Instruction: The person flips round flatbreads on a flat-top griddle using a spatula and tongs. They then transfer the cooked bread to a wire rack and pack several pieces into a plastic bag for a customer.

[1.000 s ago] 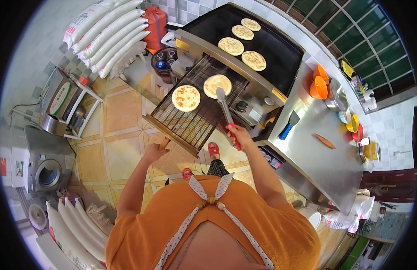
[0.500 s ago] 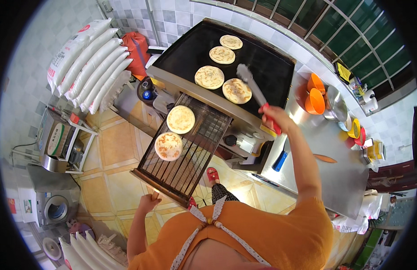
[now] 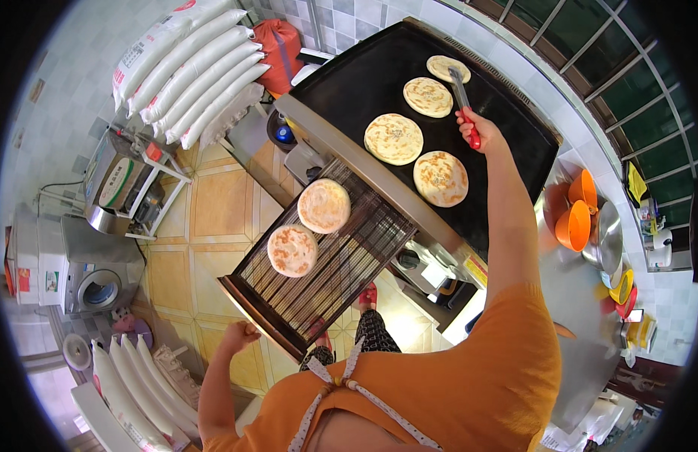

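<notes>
Flatbread (image 3: 448, 68) at far end of griddle (image 3: 507, 143), tongs (image 3: 462, 94) tips on it. Right hand (image 3: 478, 128) fingers clamped on red handle; left hand (image 3: 239, 335) loosely closed at rack (image 3: 326, 264) corner. Long reach over hot plate: forearm burn, bread could slip, tear.

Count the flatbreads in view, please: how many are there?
6: four flatbreads on the black griddle, two on the wire rack. The right hand holds tongs at the farthest one.
</notes>
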